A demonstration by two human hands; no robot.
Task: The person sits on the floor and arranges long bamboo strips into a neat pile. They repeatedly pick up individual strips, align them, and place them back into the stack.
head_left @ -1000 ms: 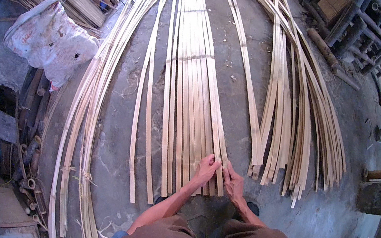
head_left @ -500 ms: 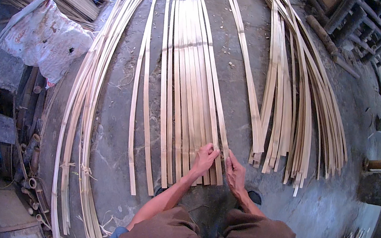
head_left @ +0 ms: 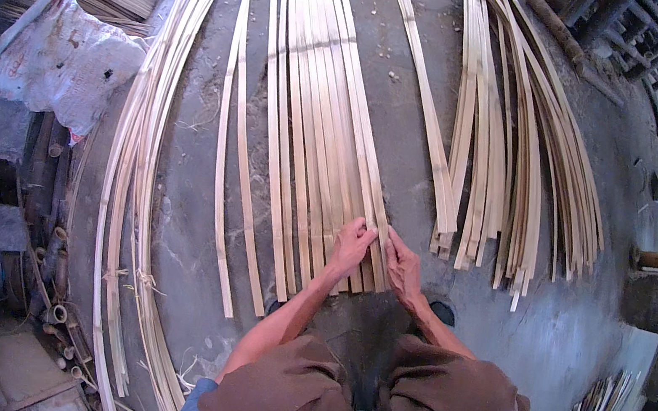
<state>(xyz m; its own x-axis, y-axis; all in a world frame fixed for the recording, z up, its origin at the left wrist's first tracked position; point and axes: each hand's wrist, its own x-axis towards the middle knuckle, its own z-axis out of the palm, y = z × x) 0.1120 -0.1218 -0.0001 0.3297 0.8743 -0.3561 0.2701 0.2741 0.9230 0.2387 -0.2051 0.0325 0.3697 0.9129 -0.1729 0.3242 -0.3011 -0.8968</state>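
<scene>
While the strips [head_left: 321,145] lie mid-scene on the floor [head_left: 182,192], their long axis runs near to far, far ends leaning left. They are flat, slim, pale tan, with a darker band across. At their near right end, the left hand [head_left: 351,245] curls over them and the right hand [head_left: 403,269] touches the outer edge; whether either grips cannot be told.

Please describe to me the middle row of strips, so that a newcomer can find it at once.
On the grey floor, pale strips lie in groups. Find the left hand and right hand, both at the near end of one group: that is the middle row. Its strips lie side by side, unlike the fanned, overlapping pile to its right.
</scene>
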